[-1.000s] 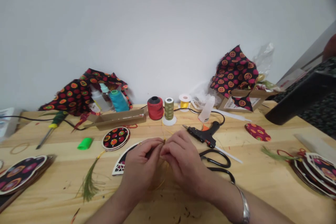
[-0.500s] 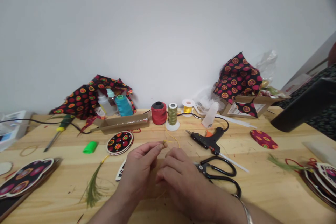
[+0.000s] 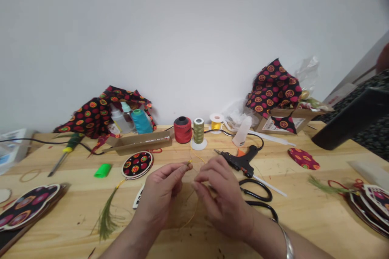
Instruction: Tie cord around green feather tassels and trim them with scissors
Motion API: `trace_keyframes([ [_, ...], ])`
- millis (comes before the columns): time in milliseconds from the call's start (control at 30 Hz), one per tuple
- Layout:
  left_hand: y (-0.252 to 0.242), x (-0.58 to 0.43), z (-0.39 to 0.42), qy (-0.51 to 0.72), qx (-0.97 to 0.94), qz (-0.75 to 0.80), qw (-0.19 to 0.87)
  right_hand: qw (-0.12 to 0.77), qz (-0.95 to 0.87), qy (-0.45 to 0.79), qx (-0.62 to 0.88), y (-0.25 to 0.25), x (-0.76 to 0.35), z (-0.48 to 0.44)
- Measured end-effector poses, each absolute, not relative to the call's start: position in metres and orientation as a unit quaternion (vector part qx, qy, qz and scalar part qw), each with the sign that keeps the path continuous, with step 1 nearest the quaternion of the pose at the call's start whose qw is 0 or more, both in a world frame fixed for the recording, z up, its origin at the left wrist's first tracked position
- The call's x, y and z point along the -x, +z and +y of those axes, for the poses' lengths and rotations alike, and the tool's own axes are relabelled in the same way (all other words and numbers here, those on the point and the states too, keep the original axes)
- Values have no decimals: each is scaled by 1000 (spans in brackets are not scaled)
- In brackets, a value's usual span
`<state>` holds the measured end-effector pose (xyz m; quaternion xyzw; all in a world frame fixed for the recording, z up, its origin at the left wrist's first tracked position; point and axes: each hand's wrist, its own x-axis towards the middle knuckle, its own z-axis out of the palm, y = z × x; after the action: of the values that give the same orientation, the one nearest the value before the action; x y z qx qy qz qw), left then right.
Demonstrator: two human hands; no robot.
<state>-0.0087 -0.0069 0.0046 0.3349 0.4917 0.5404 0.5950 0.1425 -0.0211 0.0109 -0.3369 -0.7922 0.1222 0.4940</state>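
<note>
My left hand [image 3: 161,194] pinches a thin yellow thread [image 3: 192,210] between thumb and forefinger near a small knot. Just to its right, my right hand [image 3: 223,196] has its fingers curled and pinched on the same thread, which loops down between the hands onto the wooden table [image 3: 304,218]. A white cut-out piece [image 3: 138,198] lies half hidden under my left hand. The thread runs up toward the olive spool [image 3: 198,130]. A silver bangle [image 3: 287,243] is on my right wrist.
Black scissors [image 3: 258,196] and a black glue gun [image 3: 240,160] lie right of my hands. Behind are a red spool [image 3: 182,129], a yellow spool [image 3: 216,122], a cardboard box [image 3: 138,141], bottles and patterned fabric [image 3: 100,115]. An oval patch [image 3: 137,164], a green feather [image 3: 106,214] and a green clip [image 3: 102,170] lie left.
My hands have drawn slightly apart. The right hand has shifted right and lifted its fingers, and the thread loop between them now shows.
</note>
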Motion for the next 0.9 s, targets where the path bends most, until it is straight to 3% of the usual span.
trace_keyframes([
  [133,5,9,-8,541,-369,502,564,524,-756,102,379,9,-145,-13],
  [900,9,5,-14,507,-507,533,449,484,-778,111,385,9,-145,-13],
])
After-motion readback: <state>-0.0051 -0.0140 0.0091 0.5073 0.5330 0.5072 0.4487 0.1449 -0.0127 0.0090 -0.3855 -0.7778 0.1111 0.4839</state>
